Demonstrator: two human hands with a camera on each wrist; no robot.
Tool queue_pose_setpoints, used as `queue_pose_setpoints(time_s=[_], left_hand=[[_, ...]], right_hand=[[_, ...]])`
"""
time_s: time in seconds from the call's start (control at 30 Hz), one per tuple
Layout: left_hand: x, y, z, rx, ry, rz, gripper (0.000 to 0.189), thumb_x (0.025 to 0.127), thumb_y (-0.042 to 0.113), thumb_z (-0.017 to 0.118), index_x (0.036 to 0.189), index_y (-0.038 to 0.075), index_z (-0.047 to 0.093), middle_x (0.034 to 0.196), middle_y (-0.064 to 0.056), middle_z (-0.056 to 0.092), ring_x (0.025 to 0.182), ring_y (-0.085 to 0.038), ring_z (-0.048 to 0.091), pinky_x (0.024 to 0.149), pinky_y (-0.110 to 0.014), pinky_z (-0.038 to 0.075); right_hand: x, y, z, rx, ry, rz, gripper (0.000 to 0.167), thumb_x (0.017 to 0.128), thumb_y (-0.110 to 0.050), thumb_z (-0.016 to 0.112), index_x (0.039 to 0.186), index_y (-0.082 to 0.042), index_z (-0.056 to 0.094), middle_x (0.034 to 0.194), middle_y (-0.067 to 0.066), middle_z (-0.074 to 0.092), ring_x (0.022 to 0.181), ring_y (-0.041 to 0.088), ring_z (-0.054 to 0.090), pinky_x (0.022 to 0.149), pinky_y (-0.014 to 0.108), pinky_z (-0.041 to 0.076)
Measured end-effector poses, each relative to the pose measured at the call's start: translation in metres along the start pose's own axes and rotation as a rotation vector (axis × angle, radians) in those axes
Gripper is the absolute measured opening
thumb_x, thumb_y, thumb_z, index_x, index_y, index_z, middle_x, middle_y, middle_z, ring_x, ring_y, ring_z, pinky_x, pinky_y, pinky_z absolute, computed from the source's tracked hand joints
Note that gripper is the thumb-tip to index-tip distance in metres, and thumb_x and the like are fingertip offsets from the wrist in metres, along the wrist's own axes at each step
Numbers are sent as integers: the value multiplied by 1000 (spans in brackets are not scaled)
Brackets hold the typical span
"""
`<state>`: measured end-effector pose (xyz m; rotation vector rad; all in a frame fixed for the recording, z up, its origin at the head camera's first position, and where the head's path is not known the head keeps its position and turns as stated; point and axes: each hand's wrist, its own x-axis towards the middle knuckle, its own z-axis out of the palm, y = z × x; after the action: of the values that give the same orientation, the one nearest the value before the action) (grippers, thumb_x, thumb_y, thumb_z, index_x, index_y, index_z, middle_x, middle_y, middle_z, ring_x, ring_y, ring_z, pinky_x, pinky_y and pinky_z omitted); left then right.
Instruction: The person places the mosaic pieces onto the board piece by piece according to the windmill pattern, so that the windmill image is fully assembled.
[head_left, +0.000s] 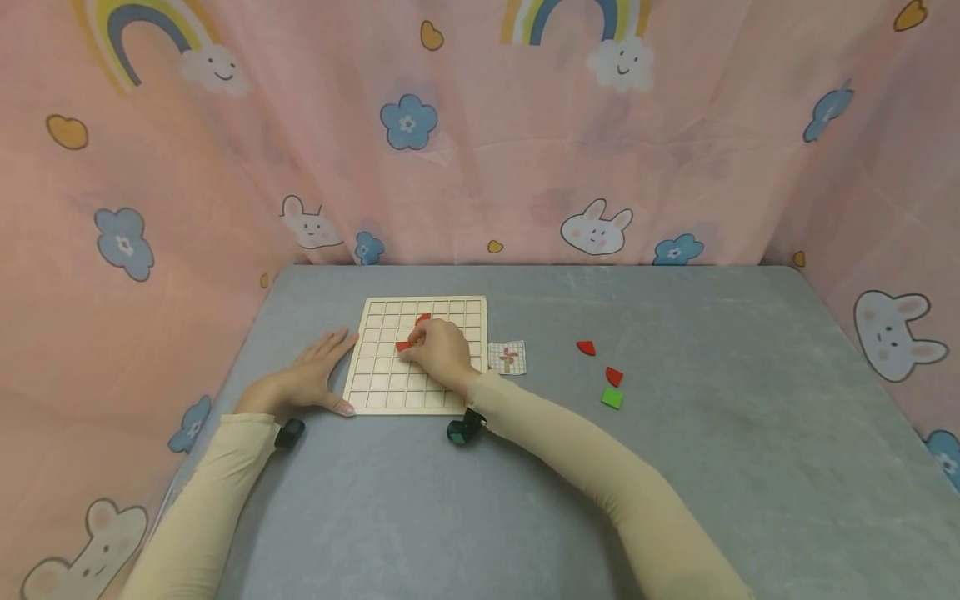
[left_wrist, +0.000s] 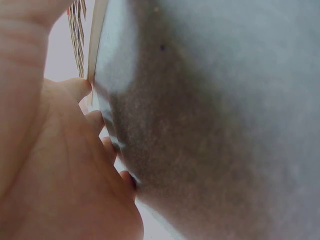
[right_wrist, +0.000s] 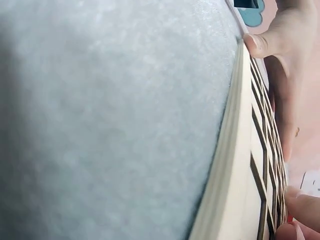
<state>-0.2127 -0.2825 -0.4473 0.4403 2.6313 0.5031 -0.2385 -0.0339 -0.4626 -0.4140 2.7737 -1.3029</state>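
Observation:
A pale wooden board [head_left: 378,375] with a grid of square recesses lies on the grey table. My left hand [head_left: 311,375] is spread along its left side, with thumb at the near corner and fingertips at the edge. Over the middle of the board, my right hand [head_left: 442,354] pinches a red fan-shaped piece [head_left: 402,345] between thumb and fingers, low over the grid. Another red piece [head_left: 423,317] sits on the board just beyond those fingers, partly hidden by them. In the right wrist view, the left thumb [right_wrist: 257,46] touches the board's corner [right_wrist: 244,55].
Right of the board lies a small card [head_left: 517,358] printed with a grid and a red pinwheel-like pattern. Farther right are two red fan-shaped pieces, one upper [head_left: 586,347] and one lower [head_left: 614,377], and a green square piece [head_left: 612,397]. A pink patterned curtain [head_left: 480,167] surrounds the table.

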Motion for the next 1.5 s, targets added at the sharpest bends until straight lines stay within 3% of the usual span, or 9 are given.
queue_pose_setpoints(time_s=[0.47, 1.13, 1.5], left_hand=[[-2, 2, -1, -14, -4, 13, 137, 58, 50, 90, 160, 8, 8, 166, -24, -2, 152, -49, -3, 120, -68, 4], [-1, 2, 1, 0, 11, 6, 137, 59, 48, 90, 160, 8, 8, 166, -24, -1, 152, -49, -2, 121, -67, 5], [-2, 2, 0, 8, 7, 13, 137, 59, 49, 90, 159, 7, 7, 166, -25, -1, 152, -49, -2, 121, -68, 5]], right_hand=[[0, -2, 0, -66, -17, -9, 27, 78, -32, 84, 94, -14, 73, 85, -1, 69, 75, 11, 59, 64, 23, 43], [1, 7, -5, 47, -73, -28, 22, 80, -23, 82, 97, -12, 74, 77, 0, 64, 68, 11, 54, 64, 21, 41], [2, 9, -6, 26, -83, -43, 22, 81, -26, 81, 97, -13, 74, 76, 1, 63, 68, 12, 53, 63, 22, 40]])
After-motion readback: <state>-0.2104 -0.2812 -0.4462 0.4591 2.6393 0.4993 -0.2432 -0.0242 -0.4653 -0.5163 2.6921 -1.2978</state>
